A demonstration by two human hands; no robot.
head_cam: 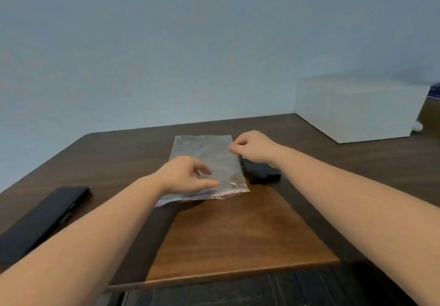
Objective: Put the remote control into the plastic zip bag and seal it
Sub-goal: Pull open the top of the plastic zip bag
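Observation:
A clear plastic zip bag [212, 155] lies flat on the dark wooden table [238, 234], its zip edge with a reddish line facing me. My left hand [183, 174] rests on the bag's near left part, thumb and fingers apart. At the bag's right edge, my right hand [252, 147] has its fingertips pinched together on the plastic. The black remote control [262, 173] lies on the table just right of the bag, partly hidden under my right wrist.
A long flat black object [47, 212] lies at the table's left edge. A white box [357, 108] stands at the back right. A plain wall rises behind the table. The table's near edge shows at the bottom.

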